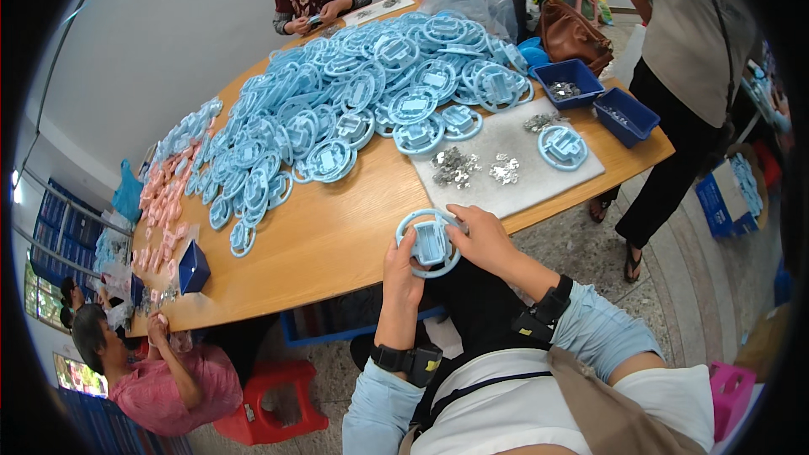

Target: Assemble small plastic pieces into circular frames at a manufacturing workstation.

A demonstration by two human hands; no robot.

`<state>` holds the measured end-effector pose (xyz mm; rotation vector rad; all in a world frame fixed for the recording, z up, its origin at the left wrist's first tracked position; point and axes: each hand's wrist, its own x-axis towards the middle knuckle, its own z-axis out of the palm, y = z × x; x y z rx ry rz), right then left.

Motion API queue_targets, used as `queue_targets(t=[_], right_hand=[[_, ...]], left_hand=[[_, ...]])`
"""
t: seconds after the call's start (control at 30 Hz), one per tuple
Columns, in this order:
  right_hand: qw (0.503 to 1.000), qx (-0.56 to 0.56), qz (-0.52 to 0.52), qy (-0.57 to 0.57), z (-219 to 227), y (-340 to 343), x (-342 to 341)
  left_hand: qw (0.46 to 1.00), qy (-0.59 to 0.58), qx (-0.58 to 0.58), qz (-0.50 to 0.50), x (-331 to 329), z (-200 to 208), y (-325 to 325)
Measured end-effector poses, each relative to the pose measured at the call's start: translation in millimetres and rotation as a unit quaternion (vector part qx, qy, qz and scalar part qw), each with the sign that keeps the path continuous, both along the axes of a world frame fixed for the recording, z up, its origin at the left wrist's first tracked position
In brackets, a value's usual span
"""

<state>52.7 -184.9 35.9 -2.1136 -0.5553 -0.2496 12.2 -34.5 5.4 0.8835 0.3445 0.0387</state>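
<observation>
One wheel-shaped part (431, 244), pale blue plastic, held at the near edge of the wooden bench (350, 232), close to the white board (527, 190). Left hand (402, 276): grip closed on the part's left rim, thumb uppermost. Right hand (484, 238): grip closed on the right rim; extent of finger wrap beneath cannot be told.

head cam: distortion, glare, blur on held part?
Head view: strong fisheye, black rim at the sides; head view: window at lower left bright, partly washed out; head view: held blue ring part looks reasonably sharp, no obvious motion blur.
</observation>
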Motion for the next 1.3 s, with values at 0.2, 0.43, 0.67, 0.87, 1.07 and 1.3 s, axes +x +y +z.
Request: queue_targets(t=[0.2, 0.43, 0.67, 0.87, 1.07, 1.3], right_hand=[[0.981, 0.150, 0.040, 0.118, 6.9, -9.2, 1.2], [0.984, 0.133, 0.092, 0.072, 0.4, -18.9, -2.5], [0.954, 0.168, 0.137, 0.207, -17.6, -31.3, 5.8], [0.999, 0.012, -0.029, 0.030, -21.9, -79.6, 64.8], [0.993, -0.103, 0.005, -0.051, -16.5, -76.8, 98.8], [0.992, -0.118, 0.004, 0.039, 0.8, -85.5, 108.3]], left_hand=[[0.994, 0.030, -0.043, -0.095, -13.9, 38.4, -7.6], [0.989, 0.039, 0.089, -0.113, -20.3, 28.2, 1.5], [0.995, 0.023, 0.089, -0.031, -17.0, 33.4, -22.1], [0.997, 0.002, 0.071, -0.002, -9.7, 28.3, -17.9], [0.997, 0.023, 0.077, -0.012, -0.9, 10.9, -5.0], [0.996, 0.044, 0.073, 0.022, 5.1, 8.1, -4.3]])
